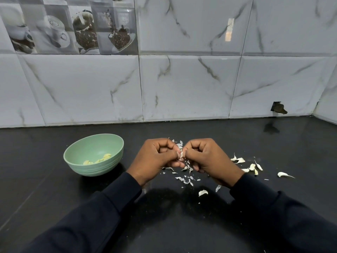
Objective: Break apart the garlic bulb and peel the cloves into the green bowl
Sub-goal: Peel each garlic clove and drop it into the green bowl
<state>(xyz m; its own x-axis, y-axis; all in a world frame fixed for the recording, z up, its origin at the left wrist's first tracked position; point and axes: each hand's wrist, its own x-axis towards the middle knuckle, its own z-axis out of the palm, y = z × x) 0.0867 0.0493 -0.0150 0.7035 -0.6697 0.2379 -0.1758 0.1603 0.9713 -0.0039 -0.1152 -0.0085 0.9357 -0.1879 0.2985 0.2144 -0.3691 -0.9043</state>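
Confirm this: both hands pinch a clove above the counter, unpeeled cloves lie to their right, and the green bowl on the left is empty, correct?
Not quite: the green bowl is not empty; a few peeled cloves lie in it, as the head view shows. The rest holds: the left hand and right hand pinch a clove above the counter, with unpeeled cloves to their right.

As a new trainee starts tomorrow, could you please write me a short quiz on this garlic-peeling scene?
1. True or false: the green bowl is empty.
2. Where do the unpeeled cloves lie? A) in the bowl B) on the counter, at the person's right C) by the wall
3. What do the left hand and right hand pinch between them?
Key: 1 false, peeled cloves lie in it; 2 B; 3 one garlic clove.
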